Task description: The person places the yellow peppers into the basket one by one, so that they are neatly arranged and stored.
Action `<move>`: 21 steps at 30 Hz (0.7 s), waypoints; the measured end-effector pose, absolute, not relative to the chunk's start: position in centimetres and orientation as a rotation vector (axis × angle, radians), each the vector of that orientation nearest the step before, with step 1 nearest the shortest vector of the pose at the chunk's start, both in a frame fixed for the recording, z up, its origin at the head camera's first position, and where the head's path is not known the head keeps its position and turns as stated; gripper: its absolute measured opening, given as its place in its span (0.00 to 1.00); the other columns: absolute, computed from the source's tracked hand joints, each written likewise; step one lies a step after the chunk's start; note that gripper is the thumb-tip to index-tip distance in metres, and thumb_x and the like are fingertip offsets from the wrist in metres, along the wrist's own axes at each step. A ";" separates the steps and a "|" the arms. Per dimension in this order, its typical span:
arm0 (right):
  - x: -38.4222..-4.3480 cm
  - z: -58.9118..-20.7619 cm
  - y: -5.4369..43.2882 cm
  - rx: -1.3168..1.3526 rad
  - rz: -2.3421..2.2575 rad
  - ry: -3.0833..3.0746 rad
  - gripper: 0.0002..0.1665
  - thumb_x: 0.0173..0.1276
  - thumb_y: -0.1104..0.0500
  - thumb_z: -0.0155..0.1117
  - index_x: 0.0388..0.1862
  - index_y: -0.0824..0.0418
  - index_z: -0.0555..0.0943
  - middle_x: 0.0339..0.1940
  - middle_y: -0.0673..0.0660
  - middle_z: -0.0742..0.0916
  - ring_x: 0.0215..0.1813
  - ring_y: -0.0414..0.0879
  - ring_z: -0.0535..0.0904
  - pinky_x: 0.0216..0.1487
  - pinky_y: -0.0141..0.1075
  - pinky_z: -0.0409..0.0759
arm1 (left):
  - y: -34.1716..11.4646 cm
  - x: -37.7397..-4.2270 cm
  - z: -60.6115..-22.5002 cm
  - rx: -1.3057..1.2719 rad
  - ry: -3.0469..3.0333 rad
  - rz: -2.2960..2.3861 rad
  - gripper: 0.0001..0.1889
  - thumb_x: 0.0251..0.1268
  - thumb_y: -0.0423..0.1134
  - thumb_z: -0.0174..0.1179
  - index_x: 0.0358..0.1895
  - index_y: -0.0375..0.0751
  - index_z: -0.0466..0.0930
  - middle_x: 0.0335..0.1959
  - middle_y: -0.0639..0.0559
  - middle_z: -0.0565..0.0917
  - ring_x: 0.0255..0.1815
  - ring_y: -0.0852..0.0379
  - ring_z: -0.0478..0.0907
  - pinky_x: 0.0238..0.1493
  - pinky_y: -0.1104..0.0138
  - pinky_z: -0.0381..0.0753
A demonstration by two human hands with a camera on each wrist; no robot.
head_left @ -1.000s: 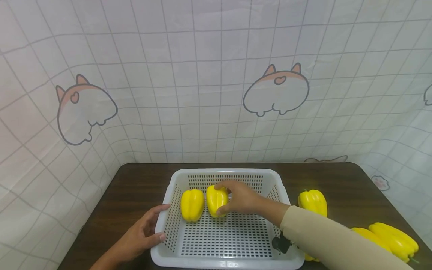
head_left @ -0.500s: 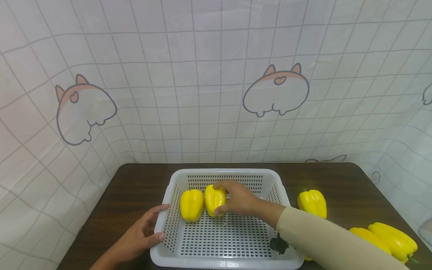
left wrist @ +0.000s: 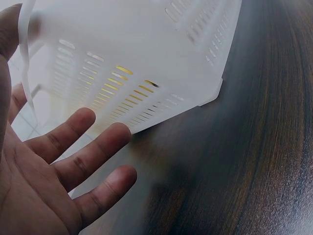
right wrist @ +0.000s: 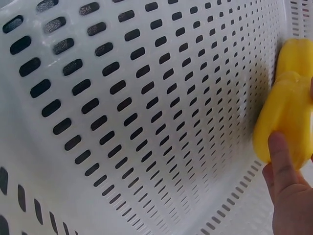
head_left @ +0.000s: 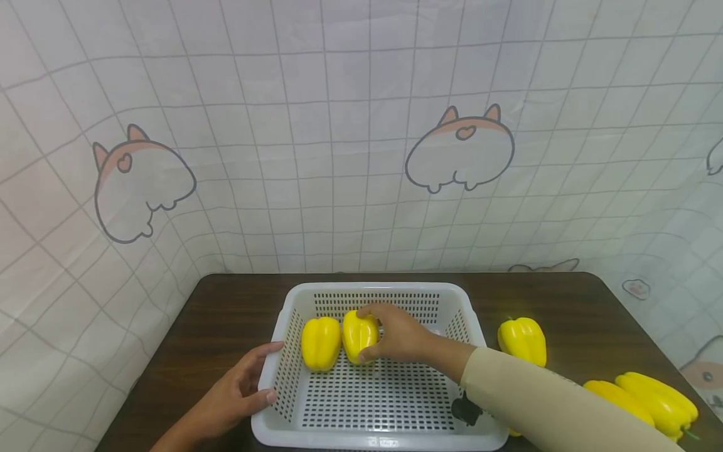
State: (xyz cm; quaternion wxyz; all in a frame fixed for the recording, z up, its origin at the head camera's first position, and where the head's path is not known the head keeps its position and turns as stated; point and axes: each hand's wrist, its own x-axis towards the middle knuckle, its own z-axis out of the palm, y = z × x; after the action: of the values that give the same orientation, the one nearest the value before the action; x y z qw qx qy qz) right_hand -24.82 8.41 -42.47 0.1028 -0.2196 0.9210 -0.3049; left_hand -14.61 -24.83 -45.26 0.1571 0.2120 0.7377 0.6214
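Note:
In the head view a white perforated plastic basket stands on the table. Two yellow bell peppers are inside, side by side toward its left. My right hand reaches in from the right and holds the right-hand bell pepper between thumb and fingers. The other bell pepper rests close to it, untouched by either hand. My left hand is at the basket's left rim, thumb and index fingertips on the edge. In the left wrist view its other fingers are extended and spread beside the outer wall.
A single yellow bell pepper stands on the dark wooden table, right of the basket. Farther right lie more yellow peppers, partly behind the beige sleeve. A small dark device shows under that sleeve. Behind hangs a grid-patterned curtain.
The right hand and its bell pepper have shifted slightly left, nearer the other bell pepper, and have hardly moved in the last half second. The left hand and basket look the same.

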 end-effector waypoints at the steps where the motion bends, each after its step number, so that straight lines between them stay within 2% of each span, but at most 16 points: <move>1: -24.8 -42.4 8.4 -0.650 -0.896 2.718 0.47 0.47 0.48 0.87 0.68 0.51 0.78 0.70 0.52 0.78 0.64 0.50 0.76 0.66 0.49 0.77 | -24.8 -14.6 -45.2 0.609 2.108 1.781 0.36 0.74 0.29 0.55 0.80 0.45 0.49 0.69 0.20 0.63 0.54 0.39 0.80 0.45 0.52 0.89; 7: -24.8 -42.4 8.6 -0.669 -0.886 2.725 0.46 0.50 0.47 0.86 0.68 0.52 0.78 0.68 0.53 0.78 0.63 0.50 0.76 0.65 0.48 0.78 | -24.9 -14.6 -45.2 0.616 2.094 1.788 0.37 0.74 0.28 0.55 0.80 0.44 0.49 0.68 0.20 0.63 0.54 0.39 0.81 0.45 0.52 0.89; 14: -24.7 -42.2 8.6 -0.668 -0.875 2.729 0.44 0.51 0.47 0.85 0.67 0.52 0.78 0.68 0.53 0.78 0.66 0.51 0.74 0.67 0.50 0.75 | -24.9 -14.6 -45.1 0.613 2.110 1.773 0.36 0.74 0.29 0.55 0.80 0.44 0.49 0.68 0.20 0.63 0.53 0.40 0.81 0.44 0.52 0.89; 19: -24.6 -41.8 8.7 -0.648 -0.863 2.742 0.43 0.51 0.46 0.84 0.66 0.51 0.78 0.68 0.53 0.78 0.62 0.50 0.76 0.65 0.51 0.78 | -24.8 -14.6 -45.1 0.570 2.127 1.761 0.37 0.73 0.29 0.56 0.80 0.45 0.50 0.69 0.22 0.64 0.53 0.42 0.81 0.45 0.52 0.89; 21: -24.6 -41.6 8.8 -0.643 -0.856 2.755 0.42 0.51 0.45 0.84 0.66 0.50 0.79 0.69 0.53 0.77 0.65 0.51 0.75 0.67 0.52 0.76 | -24.8 -14.6 -45.2 0.559 2.134 1.758 0.37 0.73 0.29 0.56 0.80 0.46 0.50 0.69 0.22 0.64 0.53 0.43 0.81 0.45 0.52 0.89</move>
State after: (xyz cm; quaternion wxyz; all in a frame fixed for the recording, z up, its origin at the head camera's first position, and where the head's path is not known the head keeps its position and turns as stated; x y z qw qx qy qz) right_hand -24.61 8.76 -41.64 0.0929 -0.2167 0.9280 -0.2884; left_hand -14.58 -24.80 -45.17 0.1597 0.1956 0.7468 0.6152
